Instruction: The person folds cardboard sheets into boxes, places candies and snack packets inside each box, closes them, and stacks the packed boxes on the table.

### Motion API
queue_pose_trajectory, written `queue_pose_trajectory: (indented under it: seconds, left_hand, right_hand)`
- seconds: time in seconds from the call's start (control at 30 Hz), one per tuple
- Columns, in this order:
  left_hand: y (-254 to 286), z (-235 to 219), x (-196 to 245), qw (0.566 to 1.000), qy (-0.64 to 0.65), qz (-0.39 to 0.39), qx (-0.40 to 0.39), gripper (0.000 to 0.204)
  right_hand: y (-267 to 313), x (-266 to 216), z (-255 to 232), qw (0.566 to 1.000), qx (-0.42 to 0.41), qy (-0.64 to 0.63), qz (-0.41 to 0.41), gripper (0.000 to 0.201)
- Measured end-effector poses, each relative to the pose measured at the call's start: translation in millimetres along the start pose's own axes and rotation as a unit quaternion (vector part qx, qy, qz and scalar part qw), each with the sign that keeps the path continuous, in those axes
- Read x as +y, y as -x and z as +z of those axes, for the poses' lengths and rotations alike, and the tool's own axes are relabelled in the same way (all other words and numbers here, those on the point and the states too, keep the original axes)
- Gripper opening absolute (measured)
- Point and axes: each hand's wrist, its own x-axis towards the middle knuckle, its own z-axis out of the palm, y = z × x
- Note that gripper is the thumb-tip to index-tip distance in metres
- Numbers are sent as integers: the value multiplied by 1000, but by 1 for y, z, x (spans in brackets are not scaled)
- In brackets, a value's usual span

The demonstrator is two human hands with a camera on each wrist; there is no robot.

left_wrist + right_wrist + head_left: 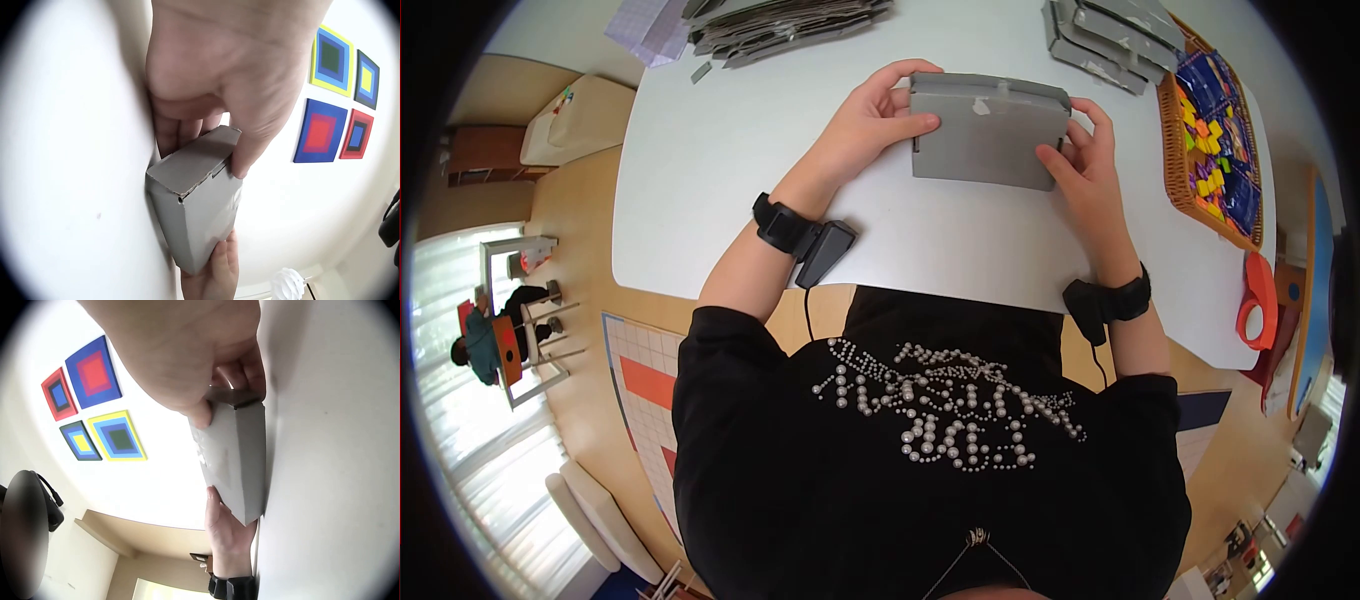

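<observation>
A closed grey cardboard box (990,135) is held between both hands over the white table, with a strip of clear tape and a pale torn patch near its far edge. My left hand (865,125) grips its left end, thumb on the top face and fingers behind. At the opposite end my right hand (1092,165) holds it the same way, thumb near the near right corner. In the left wrist view the end flap of the box (200,156) shows, with the left thumb pressed at its edge. The right wrist view shows the box (234,456) close over the tabletop.
Flattened grey cardboard (785,30) is stacked at the back left, beside a purple checked sheet (648,28). More grey boxes (1115,40) lie at the back right. A wicker basket (1175,165) holds colourful wrapped packs. A red-orange ring-shaped object (1258,300) sits at the table's right edge.
</observation>
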Motion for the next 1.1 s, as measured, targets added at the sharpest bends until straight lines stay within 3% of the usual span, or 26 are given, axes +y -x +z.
queue_pose_trajectory:
  seconds: [0.33,0.4,0.53,0.7,1.1]
  left_hand:
    - [0,0,-2,1000,14,17,-18,39]
    - [0,0,-2,1000,10,18,-20,39]
    - [1,-1,-2,999,-1,30,-28,37]
    - [1,-3,-2,998,-17,34,-44,37]
    - [1,-2,-5,998,-16,46,-33,36]
  right_hand:
    - [-1,-4,1,999,22,-6,-33,55]
    - [-1,-2,-3,996,28,77,-33,57]
    - [0,1,-4,997,32,61,-46,58]
    - [0,0,-8,993,-11,109,-43,59]
    - [1,-4,-11,994,-29,91,-51,60]
